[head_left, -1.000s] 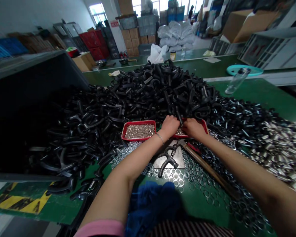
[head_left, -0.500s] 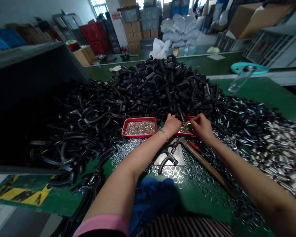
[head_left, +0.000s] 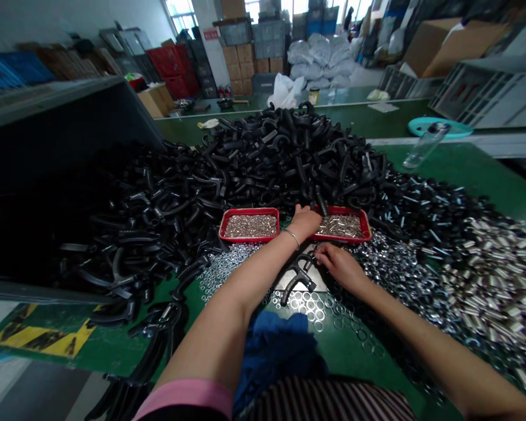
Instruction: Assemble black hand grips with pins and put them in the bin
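My left hand (head_left: pixel 305 222) is at the left end of a red tray (head_left: pixel 366 228) full of small metal pins (head_left: pixel 342 224); its fingertips are hidden under the hand. Just below that tray, my right hand (head_left: pixel 339 268) has its thumb and fingers pinched together, and what is between them is too small to name. It is beside a black curved part with a forked end (head_left: pixel 298 280), which lies on a flat metal plate (head_left: pixel 321 285). The hammer under my right hand and forearm is mostly hidden.
Another red tray (head_left: pixel 221 234) of small pins stands to the left. Black curved parts (head_left: pixel 263 158) are heaped behind the trays. Metal rings (head_left: pixel 309 305) lie in front, silver cylinders (head_left: pixel 495 280) at the right. A large grey bin (head_left: pixel 70 93) is at the left, a clear bottle (head_left: pixel 425 146) farther back.
My right hand has left the right tray and come down and left to the forked end of the black part. My left hand has stayed almost in place.
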Motion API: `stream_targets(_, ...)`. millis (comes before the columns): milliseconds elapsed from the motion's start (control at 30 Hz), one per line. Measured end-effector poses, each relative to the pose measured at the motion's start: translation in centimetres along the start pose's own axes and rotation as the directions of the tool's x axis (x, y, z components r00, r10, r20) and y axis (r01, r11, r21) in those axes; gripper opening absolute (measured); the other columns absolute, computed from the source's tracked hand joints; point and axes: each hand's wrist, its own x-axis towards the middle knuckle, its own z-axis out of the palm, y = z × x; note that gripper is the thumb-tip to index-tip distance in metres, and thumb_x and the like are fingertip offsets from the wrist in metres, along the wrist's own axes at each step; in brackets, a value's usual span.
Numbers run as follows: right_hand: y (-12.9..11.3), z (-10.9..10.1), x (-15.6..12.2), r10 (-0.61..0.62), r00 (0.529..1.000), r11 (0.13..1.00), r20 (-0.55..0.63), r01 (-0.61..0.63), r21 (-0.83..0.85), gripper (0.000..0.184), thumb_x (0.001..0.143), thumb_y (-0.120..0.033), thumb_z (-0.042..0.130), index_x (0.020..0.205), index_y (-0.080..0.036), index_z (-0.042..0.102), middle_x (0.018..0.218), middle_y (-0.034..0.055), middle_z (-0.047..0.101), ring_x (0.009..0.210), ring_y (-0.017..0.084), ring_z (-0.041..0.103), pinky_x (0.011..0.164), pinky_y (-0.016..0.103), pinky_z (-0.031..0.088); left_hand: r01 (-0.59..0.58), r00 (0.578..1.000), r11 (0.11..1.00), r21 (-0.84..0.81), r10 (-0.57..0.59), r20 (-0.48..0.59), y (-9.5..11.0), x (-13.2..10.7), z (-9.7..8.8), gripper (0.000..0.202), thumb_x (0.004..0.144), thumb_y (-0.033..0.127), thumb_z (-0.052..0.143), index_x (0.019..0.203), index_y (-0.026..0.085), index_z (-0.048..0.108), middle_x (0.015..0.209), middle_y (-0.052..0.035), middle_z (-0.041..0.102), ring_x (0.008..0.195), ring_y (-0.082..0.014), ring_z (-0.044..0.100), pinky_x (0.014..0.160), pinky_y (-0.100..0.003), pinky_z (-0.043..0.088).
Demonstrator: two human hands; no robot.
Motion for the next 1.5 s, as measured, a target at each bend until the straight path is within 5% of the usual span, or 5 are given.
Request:
stream_targets(533, -3.3, 0.2, 0.7, -0.074, 0.991, 0.851, 0.115, 0.123, -0.510, 0.016, 0.098, -0.019, 0.046, 0.094, -0.016, 0.061, 0.092, 0.0140, 0.071, 0.090, 0.026, 0.067, 0.075, 0.031, 0.047, -0.003, 0.936, 1.000, -0.002, 0.002, -0.353, 0.7, -3.3, 0.3, 0.026, 0.099, 0.013, 0.039, 0.112, 0.012, 0.061, 0.100, -0.0121, 0.068, 0.099, -0.0245, 0.060, 0.093, -0.042, 0.037)
stream_targets(700, -0.9, -2.1, -2.5, -0.018, 0.999, 0.822, 0.031, 0.032, -0.568, 0.018, 0.098, -0.031, 0.051, 0.109, -0.018, 0.056, 0.100, 0.0135, 0.069, 0.089, 0.027, 0.067, 0.066, 0.031, 0.048, -0.037, 0.880, 0.927, -0.374, -0.147, -0.452, -0.6, -9.8, 0.8, 0.018, 0.099, 0.020, 0.047, 0.105, 0.017, 0.064, 0.103, -0.0073, 0.064, 0.100, -0.0174, 0.059, 0.089, -0.028, 0.043)
stream_targets(867, 0.6, -2.1, -5.5, 0.007, 1.000, 0.709, -0.011, -0.013, -0.705, 0.014, 0.094, -0.025, 0.051, 0.099, -0.015, 0.059, 0.094, 0.0183, 0.064, 0.085, 0.032, 0.062, 0.066, 0.038, 0.047, 0.040, 0.930, 0.763, -0.645, -0.265, -0.256, -1.1, -16.3, 3.4, 0.011, 0.092, 0.026, 0.063, 0.084, 0.018, 0.063, 0.085, -0.0007, 0.063, 0.082, -0.0147, 0.060, 0.078, -0.026, 0.047)
stream_targets(1300, 1.7, -3.6, -7.6, -0.027, 0.999, 0.995, -0.042, 0.023, -0.099, 0.029, 0.095, -0.033, 0.048, 0.119, -0.019, 0.046, 0.109, 0.0127, 0.066, 0.091, 0.025, 0.067, 0.078, 0.037, 0.054, 0.062, 0.947, 0.915, -0.398, -0.180, -0.265, 0.1, -16.8, 4.5, 0.017, 0.092, 0.029, 0.063, 0.080, 0.017, 0.063, 0.087, -0.0043, 0.063, 0.088, -0.0197, 0.059, 0.084, -0.033, 0.046)
stream_targets(1500, 0.4, -4.2, -8.1, -0.142, 0.989, 0.976, -0.050, 0.131, -0.175, 0.048, 0.098, -0.027, 0.041, 0.147, -0.030, 0.038, 0.148, 0.0076, 0.051, 0.124, 0.026, 0.060, 0.095, 0.042, 0.054, -0.019, 0.967, 0.975, -0.222, -0.039, -0.253, 0.2, -16.5, 4.2, 0.018, 0.096, 0.029, 0.054, 0.088, 0.018, 0.066, 0.094, -0.0080, 0.065, 0.097, -0.0238, 0.059, 0.090, -0.037, 0.046)
